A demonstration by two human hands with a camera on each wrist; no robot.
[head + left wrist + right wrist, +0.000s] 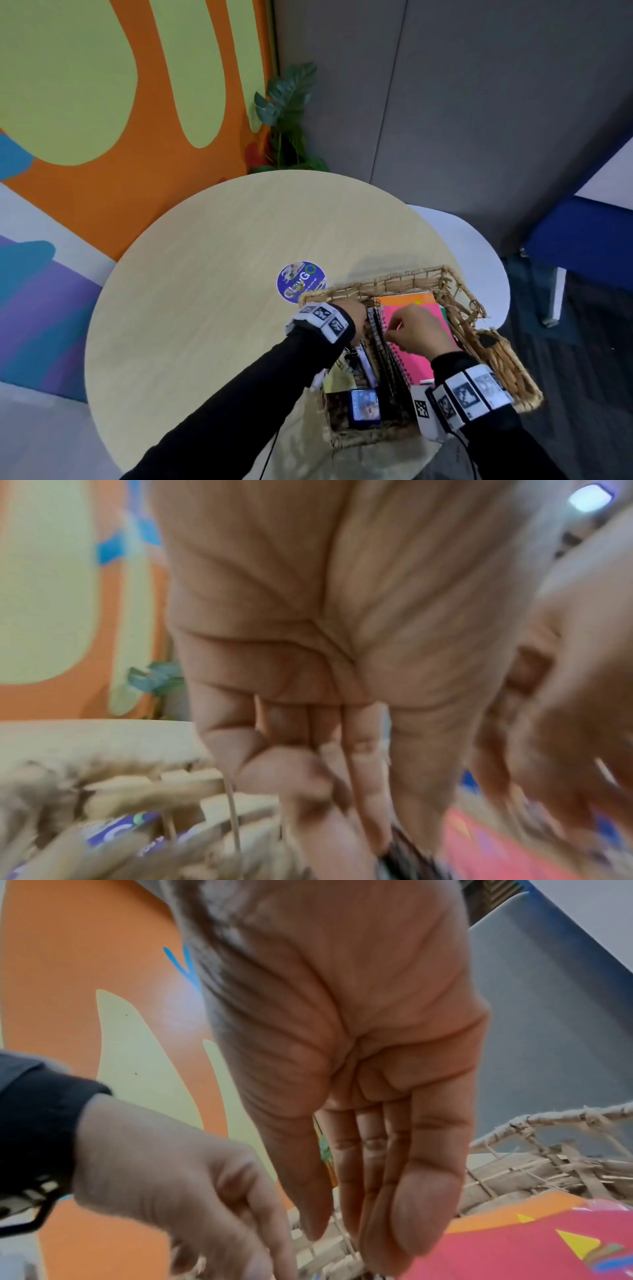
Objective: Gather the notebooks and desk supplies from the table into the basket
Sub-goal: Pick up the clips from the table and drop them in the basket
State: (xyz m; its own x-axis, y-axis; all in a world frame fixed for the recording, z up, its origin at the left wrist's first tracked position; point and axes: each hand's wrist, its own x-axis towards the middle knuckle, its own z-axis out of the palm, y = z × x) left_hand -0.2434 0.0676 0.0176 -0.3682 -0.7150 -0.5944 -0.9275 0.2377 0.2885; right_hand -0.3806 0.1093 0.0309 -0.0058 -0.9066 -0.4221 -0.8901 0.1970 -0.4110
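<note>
A wicker basket (pixel 376 281) stands on the front right of the round table (pixel 205 308). In it lie a pink spiral notebook (pixel 414 366) on an orange one (pixel 404 298), black spiral notebooks (pixel 394 377) standing on edge, a small blue box (pixel 364 406) and binder clips (pixel 349 356). My left hand (pixel 356 322) reaches down inside the left rim beside the black notebooks, its fingers (pixel 359 750) straight. My right hand (pixel 414 329) hovers over the pink notebook (pixel 514 1253) at its spiral edge, with its fingers (pixel 421 1191) straight and pointing down. I see nothing held in either hand.
A round purple sticker (pixel 300 281) lies on the table just behind the basket. A potted plant (pixel 287 113) stands in the corner beyond the table. A white chair (pixel 479 246) and a blue sofa (pixel 582 240) are to the right.
</note>
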